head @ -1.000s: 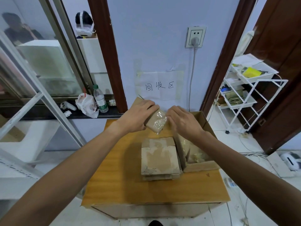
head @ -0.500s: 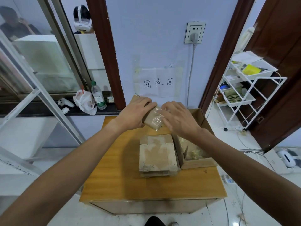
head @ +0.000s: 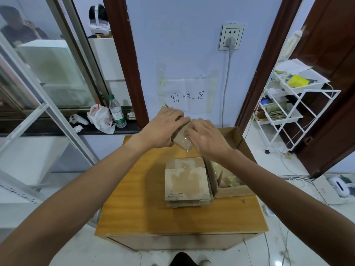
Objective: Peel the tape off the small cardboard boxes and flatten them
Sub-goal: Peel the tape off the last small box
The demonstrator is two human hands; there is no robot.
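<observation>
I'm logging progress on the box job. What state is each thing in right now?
small cardboard box: held above the table, not flattened, shiny tape on it.
left hand: grips the small cardboard box.
right hand: fingers curled on the box's taped end.
flattened boxes: stacked flat on the table.
open carton: open, crumpled scraps inside.
plug: in the wall socket.
water bottle: upright, capped.

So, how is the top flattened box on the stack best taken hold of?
The top flattened box lies flat, so probably get under its free left edge and lift, coming from the left; the open carton stands close against its right side.
</observation>
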